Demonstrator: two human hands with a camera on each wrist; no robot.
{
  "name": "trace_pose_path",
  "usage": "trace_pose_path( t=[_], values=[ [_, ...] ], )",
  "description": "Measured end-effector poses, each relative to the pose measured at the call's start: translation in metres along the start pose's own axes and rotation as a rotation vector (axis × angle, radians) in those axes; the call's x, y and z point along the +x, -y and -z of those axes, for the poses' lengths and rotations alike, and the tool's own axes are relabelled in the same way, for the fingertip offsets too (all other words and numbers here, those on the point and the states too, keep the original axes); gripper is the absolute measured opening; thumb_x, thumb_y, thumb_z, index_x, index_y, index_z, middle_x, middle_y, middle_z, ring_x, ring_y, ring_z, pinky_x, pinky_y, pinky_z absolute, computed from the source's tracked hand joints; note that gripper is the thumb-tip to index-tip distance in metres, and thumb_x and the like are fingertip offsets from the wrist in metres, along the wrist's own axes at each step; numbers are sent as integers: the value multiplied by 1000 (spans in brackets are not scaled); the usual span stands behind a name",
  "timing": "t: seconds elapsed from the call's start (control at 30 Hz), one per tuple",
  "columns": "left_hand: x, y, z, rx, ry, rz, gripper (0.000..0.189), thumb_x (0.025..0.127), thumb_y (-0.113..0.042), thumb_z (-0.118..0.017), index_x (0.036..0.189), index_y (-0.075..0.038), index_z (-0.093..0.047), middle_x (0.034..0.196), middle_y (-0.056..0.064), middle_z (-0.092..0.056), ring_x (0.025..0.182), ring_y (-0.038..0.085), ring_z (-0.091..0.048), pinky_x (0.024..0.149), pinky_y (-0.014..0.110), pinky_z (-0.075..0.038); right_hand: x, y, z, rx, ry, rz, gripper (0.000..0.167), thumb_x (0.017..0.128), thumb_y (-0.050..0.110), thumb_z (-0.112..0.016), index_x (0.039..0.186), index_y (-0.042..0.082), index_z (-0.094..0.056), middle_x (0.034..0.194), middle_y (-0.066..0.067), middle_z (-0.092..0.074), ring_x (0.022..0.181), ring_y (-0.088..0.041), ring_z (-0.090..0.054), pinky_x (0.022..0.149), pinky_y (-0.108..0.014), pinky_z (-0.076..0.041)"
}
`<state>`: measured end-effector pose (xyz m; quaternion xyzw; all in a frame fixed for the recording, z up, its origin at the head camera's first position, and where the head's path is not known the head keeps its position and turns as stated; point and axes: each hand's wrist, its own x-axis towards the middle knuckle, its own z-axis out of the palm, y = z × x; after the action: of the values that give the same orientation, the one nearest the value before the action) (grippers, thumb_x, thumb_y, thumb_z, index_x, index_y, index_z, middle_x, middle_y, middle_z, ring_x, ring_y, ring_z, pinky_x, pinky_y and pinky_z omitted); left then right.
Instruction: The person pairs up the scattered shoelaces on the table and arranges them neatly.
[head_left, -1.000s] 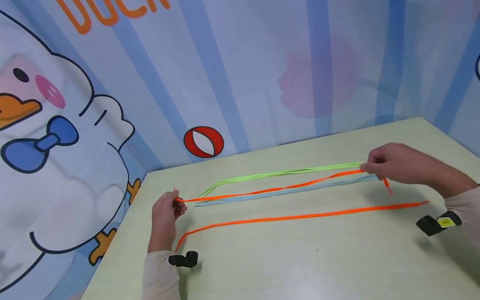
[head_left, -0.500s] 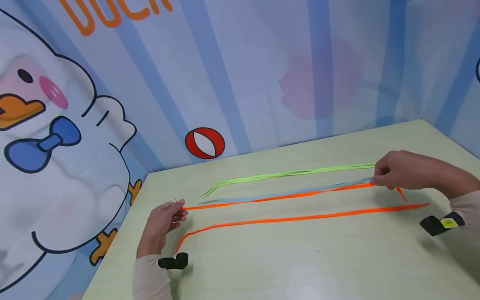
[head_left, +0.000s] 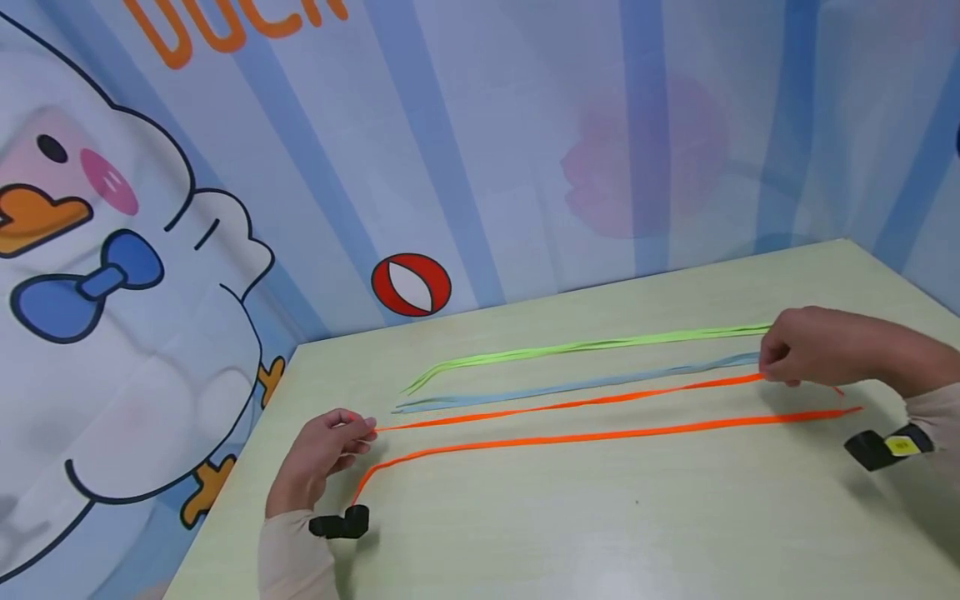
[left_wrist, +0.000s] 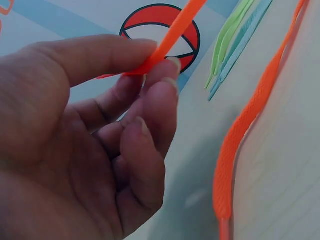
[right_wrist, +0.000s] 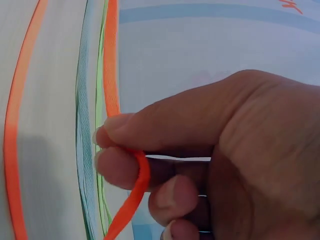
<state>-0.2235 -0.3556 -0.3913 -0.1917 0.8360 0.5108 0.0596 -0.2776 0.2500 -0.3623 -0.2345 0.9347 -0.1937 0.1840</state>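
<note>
An orange shoelace (head_left: 570, 406) is stretched between my two hands above the table. My left hand (head_left: 318, 454) pinches one end between thumb and forefinger, as the left wrist view shows, with the other fingers loosely bent. My right hand (head_left: 832, 346) pinches it near the far end, and a short tail (right_wrist: 127, 210) hangs below the fingers in the right wrist view. Nearer the person, a second orange shoelace (head_left: 570, 437) lies on the table, its left end curving toward the front. Behind the held lace lie light blue laces (head_left: 555, 389) and, farther back, yellow-green laces (head_left: 570, 347).
The pale table (head_left: 570, 525) meets a printed fabric backdrop (head_left: 510, 150) along its back edge. A cartoon duck (head_left: 135, 358) and a red ball (head_left: 411, 285) are printed on it. Each wrist carries a small black camera (head_left: 341, 523).
Both hands have moved toward the front with the orange shoelace, from behind the blue laces to the space before them. The left hand also went left and the right hand right. The other laces stay put.
</note>
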Motion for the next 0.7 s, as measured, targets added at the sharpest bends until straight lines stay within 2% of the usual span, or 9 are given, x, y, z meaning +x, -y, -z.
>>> trace_pose_path(
  t=[0.17,0.4,0.7],
  values=[
    [-1,4,-1,69,52,-19,26,93,-28,-73,101,-5,-64,96,8,-72,82,22,-63,70,32,-49,3,-4,-1,-22,36,-47,9,91,9,-63,90,12,-71,77,2,-57,67,-16,-50,56,-35,-45],
    [0,5,-5,137,75,-47,21,90,-25,-75,96,-6,-68,86,9,-67,76,24,-60,68,32,-49,5,-9,-4,-89,55,-85,6,86,10,-66,87,12,-72,79,3,-59,69,-17,-51,60,-34,-46],
    [3,6,-10,245,100,-32,14,89,-20,-75,94,-7,-71,81,6,-66,73,22,-56,65,30,-44,2,-16,-6,-104,81,-84,9,85,7,-66,87,12,-73,80,3,-62,68,-17,-53,61,-36,-47]
  ],
)
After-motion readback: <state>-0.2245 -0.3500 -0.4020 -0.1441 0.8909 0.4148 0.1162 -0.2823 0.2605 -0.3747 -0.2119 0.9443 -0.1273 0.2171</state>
